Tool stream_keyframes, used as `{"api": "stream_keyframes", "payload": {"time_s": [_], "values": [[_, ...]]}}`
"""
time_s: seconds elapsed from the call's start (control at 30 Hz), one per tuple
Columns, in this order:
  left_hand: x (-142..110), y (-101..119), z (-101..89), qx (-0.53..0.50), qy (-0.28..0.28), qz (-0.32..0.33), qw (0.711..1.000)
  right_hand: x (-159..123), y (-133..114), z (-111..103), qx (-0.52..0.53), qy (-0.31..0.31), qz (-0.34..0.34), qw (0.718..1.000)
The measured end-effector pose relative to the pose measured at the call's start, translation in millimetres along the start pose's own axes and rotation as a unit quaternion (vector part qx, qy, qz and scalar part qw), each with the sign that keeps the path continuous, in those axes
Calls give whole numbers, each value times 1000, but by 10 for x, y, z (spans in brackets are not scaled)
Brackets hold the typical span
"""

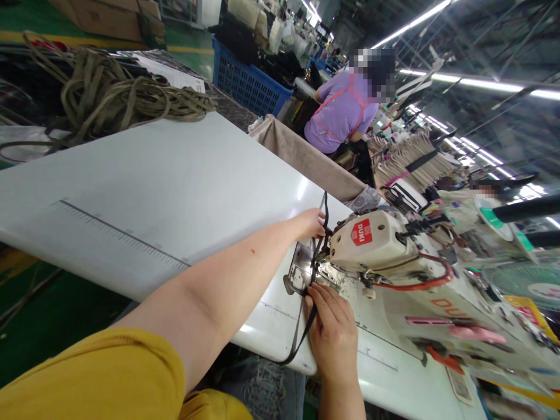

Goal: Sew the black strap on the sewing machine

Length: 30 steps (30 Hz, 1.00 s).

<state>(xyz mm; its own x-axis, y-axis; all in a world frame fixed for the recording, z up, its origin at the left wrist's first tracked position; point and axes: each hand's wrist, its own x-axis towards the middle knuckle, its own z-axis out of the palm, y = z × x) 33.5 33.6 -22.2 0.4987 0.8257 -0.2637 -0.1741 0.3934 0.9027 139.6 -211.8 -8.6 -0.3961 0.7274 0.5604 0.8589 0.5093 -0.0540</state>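
A narrow black strap (326, 213) runs under the needle area of a white sewing machine (380, 236), across the metal needle plate (301, 265). Behind the needle, my left hand (311, 223) has its fingers closed around the strap, partly hidden by the strap and machine head. On the near side, my right hand (332, 318) lies palm down with its fingers together, the fingertips pinching the strap at the plate's edge. From there the strap loops down over the table's front edge. The needle tip is too small to make out.
A white table (175, 169) with printed rulers surrounds the machine. A tangled heap of olive straps (118, 93) lies at its far left. Beyond stand a cloth-lined trough (306, 157), a blue crate (245, 81) and a person in a purple shirt (339, 111). A fan (525, 286) is at right.
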Motion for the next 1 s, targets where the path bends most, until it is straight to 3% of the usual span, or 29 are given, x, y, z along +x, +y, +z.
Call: {"api": "stream_keyframes", "payload": {"time_s": [1.0], "values": [[9,37,18,-10,-19,-12,1000,19,40,27,-22,26,-29,999]]}}
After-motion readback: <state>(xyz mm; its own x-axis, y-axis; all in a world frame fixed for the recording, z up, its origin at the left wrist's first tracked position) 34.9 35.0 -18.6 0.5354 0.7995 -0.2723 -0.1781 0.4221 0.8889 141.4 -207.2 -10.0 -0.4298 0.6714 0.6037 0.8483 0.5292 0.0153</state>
